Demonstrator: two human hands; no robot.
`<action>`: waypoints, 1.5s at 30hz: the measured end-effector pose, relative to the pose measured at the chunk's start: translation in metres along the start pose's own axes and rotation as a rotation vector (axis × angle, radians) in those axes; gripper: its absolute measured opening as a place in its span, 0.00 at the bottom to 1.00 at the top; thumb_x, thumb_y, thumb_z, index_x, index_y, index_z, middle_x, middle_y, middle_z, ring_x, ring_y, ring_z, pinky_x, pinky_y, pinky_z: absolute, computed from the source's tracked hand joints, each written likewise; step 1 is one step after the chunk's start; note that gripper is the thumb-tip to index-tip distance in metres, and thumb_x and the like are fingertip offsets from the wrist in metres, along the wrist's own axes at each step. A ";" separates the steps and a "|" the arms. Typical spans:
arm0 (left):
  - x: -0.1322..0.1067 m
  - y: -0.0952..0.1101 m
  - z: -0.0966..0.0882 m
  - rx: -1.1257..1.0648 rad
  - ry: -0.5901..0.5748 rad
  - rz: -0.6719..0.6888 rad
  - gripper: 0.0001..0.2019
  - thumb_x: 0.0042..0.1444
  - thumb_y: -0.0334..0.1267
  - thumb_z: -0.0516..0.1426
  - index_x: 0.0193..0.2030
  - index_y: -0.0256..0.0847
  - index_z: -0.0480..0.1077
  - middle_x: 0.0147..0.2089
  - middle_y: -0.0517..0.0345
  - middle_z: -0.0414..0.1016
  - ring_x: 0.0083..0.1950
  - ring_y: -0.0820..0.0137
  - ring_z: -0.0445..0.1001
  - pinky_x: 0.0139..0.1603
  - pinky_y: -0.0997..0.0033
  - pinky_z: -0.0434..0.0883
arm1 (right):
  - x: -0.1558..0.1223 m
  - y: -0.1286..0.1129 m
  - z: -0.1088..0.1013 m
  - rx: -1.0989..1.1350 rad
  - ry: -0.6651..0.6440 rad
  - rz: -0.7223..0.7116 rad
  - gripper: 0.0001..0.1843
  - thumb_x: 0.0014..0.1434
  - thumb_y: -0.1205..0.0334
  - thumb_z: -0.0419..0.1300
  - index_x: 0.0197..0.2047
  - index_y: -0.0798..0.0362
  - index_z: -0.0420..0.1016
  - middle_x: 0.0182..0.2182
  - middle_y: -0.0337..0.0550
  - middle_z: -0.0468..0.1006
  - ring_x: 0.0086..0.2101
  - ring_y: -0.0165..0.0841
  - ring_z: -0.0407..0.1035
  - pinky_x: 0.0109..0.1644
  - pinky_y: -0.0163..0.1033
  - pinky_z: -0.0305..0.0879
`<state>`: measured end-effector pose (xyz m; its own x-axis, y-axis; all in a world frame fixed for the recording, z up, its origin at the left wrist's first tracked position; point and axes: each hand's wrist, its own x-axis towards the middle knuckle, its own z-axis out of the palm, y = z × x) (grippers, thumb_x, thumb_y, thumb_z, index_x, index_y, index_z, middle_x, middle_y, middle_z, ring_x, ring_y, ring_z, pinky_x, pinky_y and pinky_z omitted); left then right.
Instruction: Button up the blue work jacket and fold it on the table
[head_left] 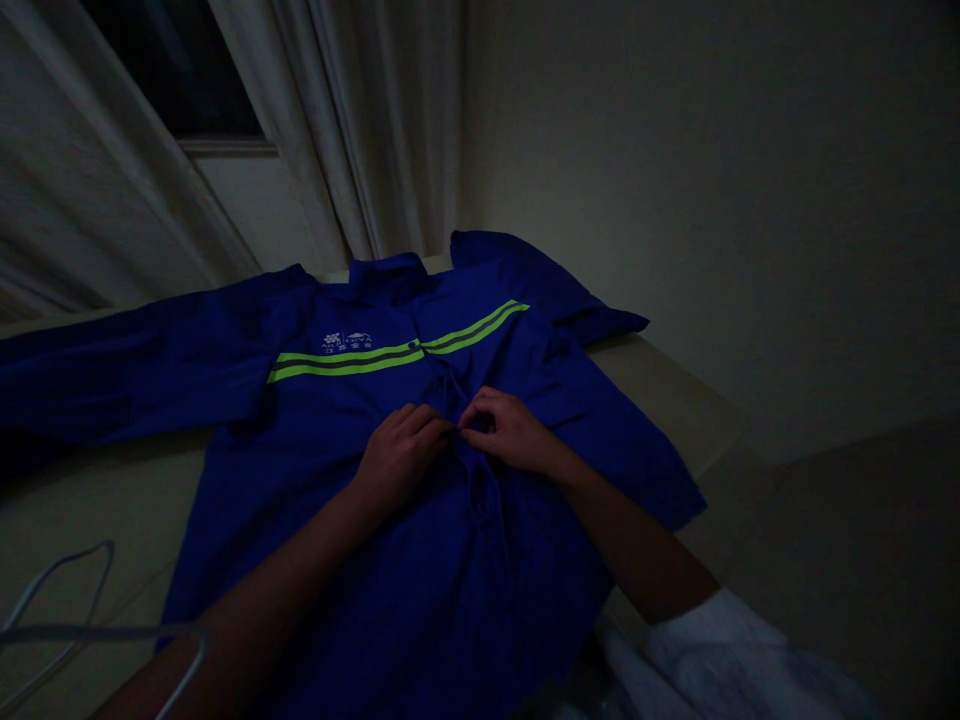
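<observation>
- On the table, a blue jacket lies front up, spread out, its collar toward the curtain and its hem toward the person.
- Above the chest band, on the side nearer the person's left, sits a small pale print: a flower-like mark on the left, a thin upright bar, and an arched mark on the right.
- Under the arched mark the letters look like "CEVA"; under the flower the small lettering seems to be "An Ji", though the dim light blurs it.
- Below these runs a row of spaced Chinese characters, apparently 江苏安吉, the strokes only partly clear.
- Across the chest goes a reflective stripe, yellow-green with a grey middle line, broken at the front opening, where a dark round button shows.
- The left hand pinches the edge of the jacket's front opening below the stripe.
- The right hand grips the same edge, thumb and forefinger closed in a ring, fingertips nearly meeting the left's.
- At the lower left, a white cord loops over the table and across the left forearm.
</observation>
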<state>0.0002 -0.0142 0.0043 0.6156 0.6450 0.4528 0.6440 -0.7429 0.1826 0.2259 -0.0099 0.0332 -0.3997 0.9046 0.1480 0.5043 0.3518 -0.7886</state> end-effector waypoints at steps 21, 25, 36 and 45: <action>0.001 0.012 -0.005 0.157 0.119 0.032 0.08 0.70 0.32 0.56 0.39 0.40 0.74 0.36 0.54 0.75 0.38 0.62 0.70 0.41 0.61 0.68 | 0.001 0.007 0.004 0.051 0.018 0.006 0.08 0.58 0.69 0.70 0.43 0.54 0.82 0.37 0.38 0.72 0.31 0.26 0.67 0.38 0.34 0.64; 0.002 0.014 -0.007 0.164 0.124 0.012 0.06 0.68 0.31 0.57 0.40 0.40 0.74 0.36 0.54 0.74 0.39 0.62 0.70 0.41 0.60 0.69 | 0.003 0.006 0.005 0.068 0.036 0.031 0.07 0.60 0.67 0.70 0.43 0.54 0.82 0.37 0.38 0.72 0.31 0.27 0.67 0.38 0.34 0.63; 0.001 0.012 -0.009 0.165 0.202 0.094 0.04 0.69 0.33 0.58 0.47 0.40 0.75 0.44 0.53 0.81 0.40 0.63 0.73 0.41 0.60 0.68 | 0.006 0.008 0.009 0.189 0.044 0.116 0.04 0.58 0.64 0.69 0.38 0.54 0.83 0.30 0.36 0.73 0.28 0.27 0.64 0.33 0.34 0.59; 0.001 0.012 -0.006 0.144 0.180 0.121 0.06 0.72 0.31 0.55 0.46 0.40 0.74 0.35 0.57 0.79 0.37 0.64 0.72 0.39 0.62 0.67 | 0.008 0.007 0.010 0.201 0.055 0.125 0.03 0.58 0.65 0.68 0.36 0.54 0.82 0.26 0.34 0.72 0.28 0.28 0.63 0.33 0.34 0.58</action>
<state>0.0054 -0.0236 0.0120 0.6094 0.5015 0.6141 0.6367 -0.7711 -0.0022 0.2185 -0.0028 0.0230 -0.2985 0.9519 0.0695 0.3823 0.1860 -0.9051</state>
